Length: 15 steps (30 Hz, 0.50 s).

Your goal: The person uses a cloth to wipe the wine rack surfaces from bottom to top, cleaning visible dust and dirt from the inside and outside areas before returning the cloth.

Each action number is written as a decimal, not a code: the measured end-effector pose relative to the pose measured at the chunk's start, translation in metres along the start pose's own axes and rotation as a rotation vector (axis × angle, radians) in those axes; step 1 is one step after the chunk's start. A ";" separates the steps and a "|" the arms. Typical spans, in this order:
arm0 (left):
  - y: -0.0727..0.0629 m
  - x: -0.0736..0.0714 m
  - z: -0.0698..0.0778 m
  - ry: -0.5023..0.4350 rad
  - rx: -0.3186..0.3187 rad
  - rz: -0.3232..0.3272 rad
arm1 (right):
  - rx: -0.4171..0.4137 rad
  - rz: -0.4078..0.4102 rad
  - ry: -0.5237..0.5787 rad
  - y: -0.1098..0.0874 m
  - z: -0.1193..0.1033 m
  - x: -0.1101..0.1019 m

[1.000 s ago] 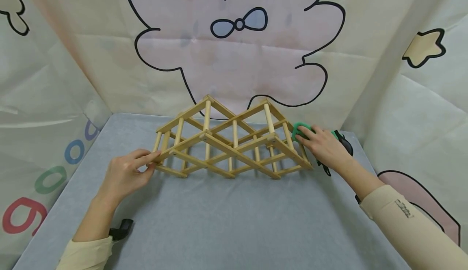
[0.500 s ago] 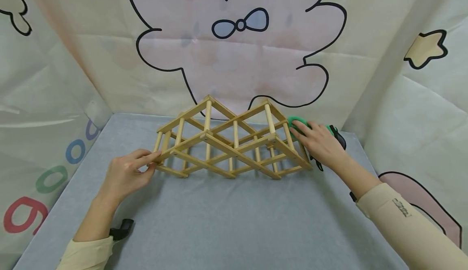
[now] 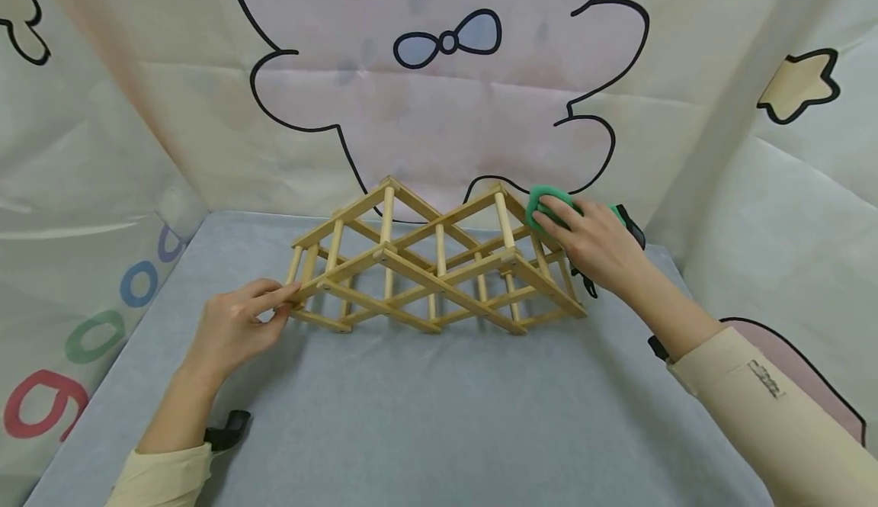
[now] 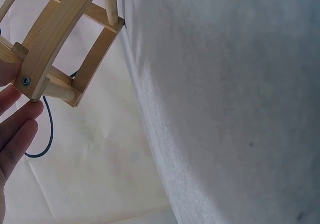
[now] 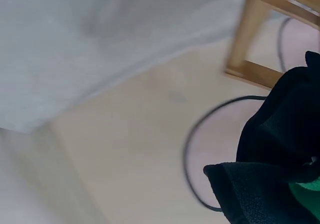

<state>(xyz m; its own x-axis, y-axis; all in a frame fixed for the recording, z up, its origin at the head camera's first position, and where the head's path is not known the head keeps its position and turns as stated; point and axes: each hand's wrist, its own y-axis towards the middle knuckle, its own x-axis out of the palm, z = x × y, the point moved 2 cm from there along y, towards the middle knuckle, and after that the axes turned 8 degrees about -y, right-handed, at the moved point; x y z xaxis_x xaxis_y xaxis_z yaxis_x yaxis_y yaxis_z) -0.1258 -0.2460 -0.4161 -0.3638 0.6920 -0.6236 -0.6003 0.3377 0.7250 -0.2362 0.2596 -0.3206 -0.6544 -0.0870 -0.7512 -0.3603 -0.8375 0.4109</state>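
Observation:
A wooden lattice rack [image 3: 444, 287] of slats and round dowels stands zigzagged on the table, apparently a folding wine rack. At its left end my left hand [image 3: 236, 328] pinches a slat corner between thumb and fingers; the left wrist view shows fingertips against the screwed end of the rack [image 4: 55, 39]. My right hand [image 3: 595, 244] grips a bunched green and black cloth [image 3: 537, 206] at the upper right slats. In the right wrist view the dark side of the cloth [image 5: 280, 129] hangs beside the rack, and that hand is out of sight.
Grey-blue fabric covers the table [image 3: 439, 415]. Behind it and along both sides hang pale printed curtains [image 3: 439, 133]. A black strap piece [image 3: 228, 431] sits at the left wrist.
My right hand has moved up and slightly left with the cloth, along the right end of the rack. The left hand and the rack have stayed in place.

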 end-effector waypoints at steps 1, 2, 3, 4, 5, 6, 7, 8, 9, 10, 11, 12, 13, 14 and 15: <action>0.000 0.000 0.000 0.000 0.000 0.000 | -0.006 0.012 -0.003 0.006 -0.001 -0.002; 0.000 0.000 0.000 0.000 0.004 0.002 | -0.011 0.021 -0.005 0.011 -0.001 -0.004; 0.000 -0.001 0.000 0.001 0.006 0.001 | -0.014 0.029 -0.005 0.016 -0.002 -0.005; 0.001 -0.001 0.000 -0.001 0.008 0.000 | -0.016 0.034 -0.002 0.020 -0.003 -0.006; 0.001 -0.001 0.000 -0.003 0.010 0.000 | -0.019 0.035 -0.003 0.023 -0.003 -0.006; 0.001 -0.001 0.000 -0.005 0.012 0.002 | -0.022 0.034 -0.001 0.025 -0.004 -0.006; 0.001 -0.001 -0.001 -0.009 0.014 0.005 | -0.025 0.029 0.000 0.027 -0.005 -0.005; 0.001 -0.001 -0.001 -0.011 0.014 0.005 | -0.029 0.022 0.002 0.029 -0.006 -0.004; 0.000 -0.001 -0.001 -0.013 0.013 0.005 | -0.032 0.016 0.004 0.031 -0.007 -0.002; 0.000 -0.001 -0.001 -0.013 0.012 0.006 | -0.035 0.011 0.004 0.032 -0.007 -0.001; 0.000 -0.001 -0.001 -0.014 0.010 0.007 | -0.035 0.006 0.001 0.033 -0.008 0.000; -0.001 -0.001 -0.001 -0.014 0.007 0.006 | -0.035 0.001 -0.002 0.034 -0.008 0.000; -0.001 -0.001 -0.001 -0.012 0.005 0.004 | -0.034 -0.007 -0.008 0.034 -0.009 0.001; -0.001 -0.001 -0.001 -0.007 0.000 0.001 | -0.032 -0.014 -0.016 0.035 -0.009 0.002; -0.002 -0.001 -0.001 -0.004 -0.003 0.002 | -0.031 -0.023 -0.025 0.035 -0.009 0.002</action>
<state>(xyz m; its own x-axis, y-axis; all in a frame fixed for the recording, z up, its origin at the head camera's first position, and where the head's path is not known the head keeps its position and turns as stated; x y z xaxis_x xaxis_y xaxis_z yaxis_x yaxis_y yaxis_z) -0.1252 -0.2477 -0.4171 -0.3624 0.6953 -0.6207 -0.6015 0.3343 0.7256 -0.2440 0.2246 -0.3125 -0.6624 -0.0543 -0.7472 -0.3553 -0.8553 0.3771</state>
